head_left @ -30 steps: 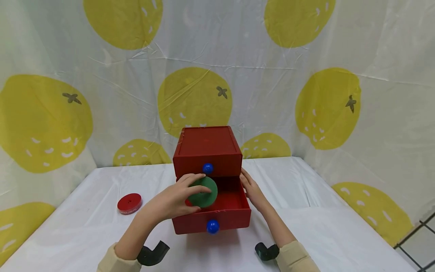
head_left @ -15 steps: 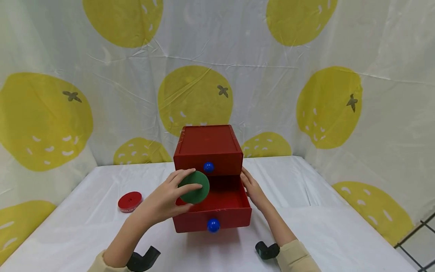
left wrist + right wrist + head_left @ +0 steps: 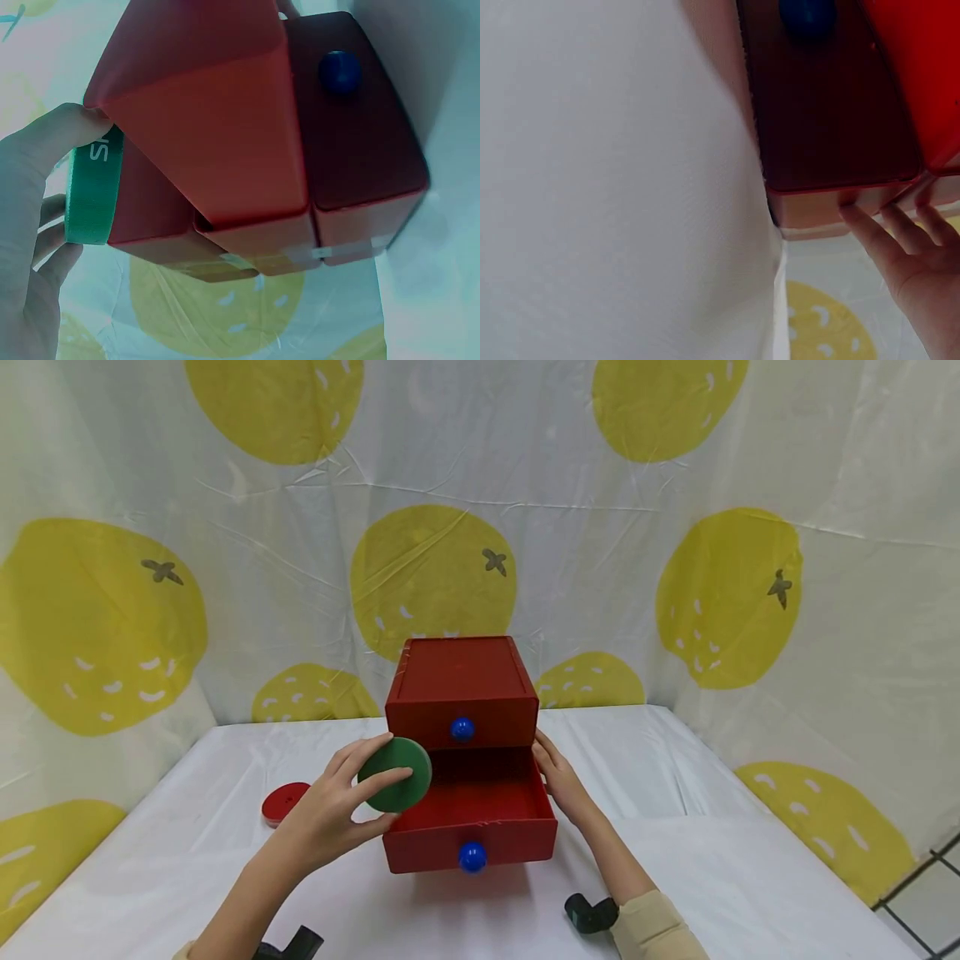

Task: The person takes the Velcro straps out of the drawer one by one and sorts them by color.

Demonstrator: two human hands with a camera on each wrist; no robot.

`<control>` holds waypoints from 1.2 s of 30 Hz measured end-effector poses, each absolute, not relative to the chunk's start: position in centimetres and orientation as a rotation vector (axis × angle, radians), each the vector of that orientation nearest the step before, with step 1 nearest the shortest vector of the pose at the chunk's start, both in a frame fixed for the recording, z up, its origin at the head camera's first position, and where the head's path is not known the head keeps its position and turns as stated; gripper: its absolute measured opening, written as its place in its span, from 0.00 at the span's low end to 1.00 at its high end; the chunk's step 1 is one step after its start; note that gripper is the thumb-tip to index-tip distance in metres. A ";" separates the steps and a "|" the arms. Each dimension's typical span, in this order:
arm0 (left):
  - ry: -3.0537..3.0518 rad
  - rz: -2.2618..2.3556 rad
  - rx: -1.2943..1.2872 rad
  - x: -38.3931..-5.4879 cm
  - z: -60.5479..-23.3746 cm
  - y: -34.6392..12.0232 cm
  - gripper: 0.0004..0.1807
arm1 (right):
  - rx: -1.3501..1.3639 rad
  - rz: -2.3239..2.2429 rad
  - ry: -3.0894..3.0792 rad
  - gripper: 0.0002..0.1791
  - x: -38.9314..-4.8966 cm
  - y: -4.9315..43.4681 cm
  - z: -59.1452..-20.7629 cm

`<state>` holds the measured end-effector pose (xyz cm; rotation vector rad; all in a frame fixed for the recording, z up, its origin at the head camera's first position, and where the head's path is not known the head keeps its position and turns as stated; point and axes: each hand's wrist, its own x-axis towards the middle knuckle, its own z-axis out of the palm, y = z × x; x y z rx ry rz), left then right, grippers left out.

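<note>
My left hand (image 3: 330, 810) pinches a green ribbon roll (image 3: 405, 795) on edge, its flat face toward me, in front of the left side of a red drawer cabinet (image 3: 465, 670). White letters show on the roll's rim in the left wrist view. One drawer (image 3: 427, 850) with a blue knob (image 3: 472, 857) is pulled out below the shut top drawer (image 3: 420, 725); the left wrist view shows another shut drawer (image 3: 367, 135) under it. With extended fingers, my right hand (image 3: 558, 777) rests against the cabinet's right side, fingertips touching the wall in the right wrist view.
A red ribbon roll (image 3: 281, 802) lies flat on the white-covered table (image 3: 660, 860), left of the cabinet and partly behind my left hand. A white curtain (image 3: 570, 560) with yellow fruit prints hangs behind. Black curved pieces (image 3: 591, 913) sit at both wrists.
My left hand has drawn the green ribbon roll left, out from over the pulled-out drawer to beside its left edge. The right hand stays at the cabinet's side.
</note>
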<state>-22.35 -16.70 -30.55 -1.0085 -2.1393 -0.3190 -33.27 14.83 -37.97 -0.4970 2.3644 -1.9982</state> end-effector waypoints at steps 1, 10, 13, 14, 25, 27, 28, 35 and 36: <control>-2.138 -0.326 -0.999 -22.3 -30.7 -16.8 0.25 | -0.499 -1.995 2.368 0.30 -33.3 14.8 -38.0; -2.088 -0.346 -0.872 -21.5 -31.4 -18.5 0.27 | -0.488 -1.981 2.381 0.30 -33.5 15.0 -38.1; -2.074 -0.339 -0.827 -21.1 -31.7 -19.3 0.26 | -0.485 -1.976 2.388 0.29 -33.4 14.9 -38.0; -2.071 -0.345 -0.816 -20.9 -31.8 -19.6 0.25 | -0.483 -1.974 2.388 0.29 -33.4 14.8 -38.0; -2.028 -0.423 -0.702 -20.1 -34.3 -23.2 0.27 | -0.474 -1.976 2.396 0.30 -33.2 14.9 -38.1; -2.026 -0.436 -0.676 -20.2 -35.0 -24.1 0.28 | -0.475 -1.973 2.395 0.30 -33.2 14.9 -38.1; -2.033 -0.444 -0.661 -20.2 -35.3 -24.5 0.29 | -0.472 -1.973 2.394 0.29 -33.2 14.9 -38.1; -2.140 -0.522 -0.577 -20.4 -37.4 -27.5 0.26 | -0.496 -1.978 2.385 0.30 -33.1 14.9 -37.9; -2.174 -0.528 -0.553 -20.4 -37.6 -27.9 0.23 | -0.495 -1.978 2.388 0.30 -33.1 14.9 -37.9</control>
